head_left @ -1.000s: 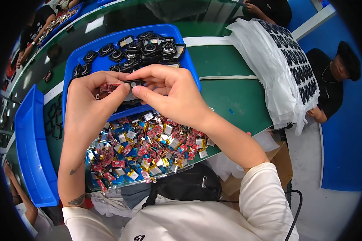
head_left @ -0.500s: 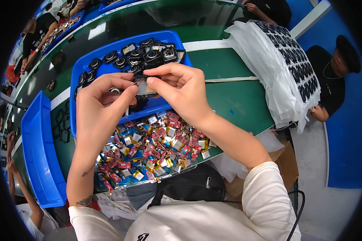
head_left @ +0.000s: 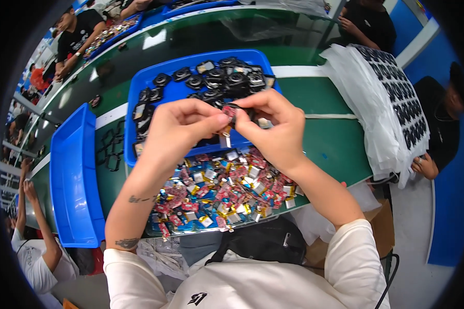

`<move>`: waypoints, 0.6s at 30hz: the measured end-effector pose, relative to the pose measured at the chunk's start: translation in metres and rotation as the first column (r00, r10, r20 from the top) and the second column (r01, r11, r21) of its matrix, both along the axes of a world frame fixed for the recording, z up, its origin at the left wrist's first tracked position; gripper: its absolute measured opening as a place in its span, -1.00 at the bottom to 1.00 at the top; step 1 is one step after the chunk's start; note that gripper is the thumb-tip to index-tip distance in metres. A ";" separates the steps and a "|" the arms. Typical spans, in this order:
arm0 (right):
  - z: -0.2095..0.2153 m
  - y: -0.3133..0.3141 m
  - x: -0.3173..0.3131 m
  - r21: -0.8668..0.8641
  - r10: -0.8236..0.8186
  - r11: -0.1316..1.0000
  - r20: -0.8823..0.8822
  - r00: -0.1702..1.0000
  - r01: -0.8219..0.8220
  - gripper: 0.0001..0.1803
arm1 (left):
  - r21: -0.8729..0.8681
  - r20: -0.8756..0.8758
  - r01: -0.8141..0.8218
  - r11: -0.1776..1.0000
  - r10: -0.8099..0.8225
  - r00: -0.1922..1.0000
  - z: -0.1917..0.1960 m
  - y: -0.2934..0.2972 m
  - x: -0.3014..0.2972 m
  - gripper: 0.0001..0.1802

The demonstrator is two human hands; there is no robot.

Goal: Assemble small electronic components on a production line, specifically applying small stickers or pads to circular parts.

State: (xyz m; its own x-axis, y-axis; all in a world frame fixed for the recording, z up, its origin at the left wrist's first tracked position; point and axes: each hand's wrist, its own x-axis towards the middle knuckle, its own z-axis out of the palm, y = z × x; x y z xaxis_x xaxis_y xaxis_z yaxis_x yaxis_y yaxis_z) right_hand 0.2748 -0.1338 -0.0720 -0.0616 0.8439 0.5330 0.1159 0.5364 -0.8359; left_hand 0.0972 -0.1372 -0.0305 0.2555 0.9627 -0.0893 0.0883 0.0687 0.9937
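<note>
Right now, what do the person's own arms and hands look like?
The left hand and right hand wear no gloves. Loose white sleeves end near the elbows. The left forearm bears dark tattoos in two spots; no marking shows on the right forearm.

My left hand [head_left: 183, 126] pinches a red circuit board [head_left: 228, 112]; my right hand [head_left: 276, 126] holds a dark piece [head_left: 234, 106] beside it, over the blue tray [head_left: 173, 93].

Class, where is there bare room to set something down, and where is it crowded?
Bare: the green tabletop between the tray and the wrapped stack, save a pale strip and a blue scrap; also the left bin. Crowded: the board pile before the tray; watch cases inside it; frames between bin and tray.
</note>
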 end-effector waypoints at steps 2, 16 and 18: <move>0.009 -0.004 -0.004 0.067 0.009 0.998 -0.098 0.995 -0.003 -0.85 | 0.017 0.019 -0.008 1.000 0.007 1.000 0.006 -0.006 0.000 -0.87; 0.004 -0.004 -0.006 -0.070 0.099 0.991 -0.223 0.970 -0.117 -0.85 | 0.381 -0.184 -0.036 0.924 0.114 0.976 -0.001 0.004 0.002 -0.82; 0.004 -0.002 -0.006 -0.127 0.065 0.987 -0.277 0.959 -0.104 -0.82 | 0.356 -0.141 -0.056 0.933 0.113 0.984 0.004 0.010 0.002 -0.80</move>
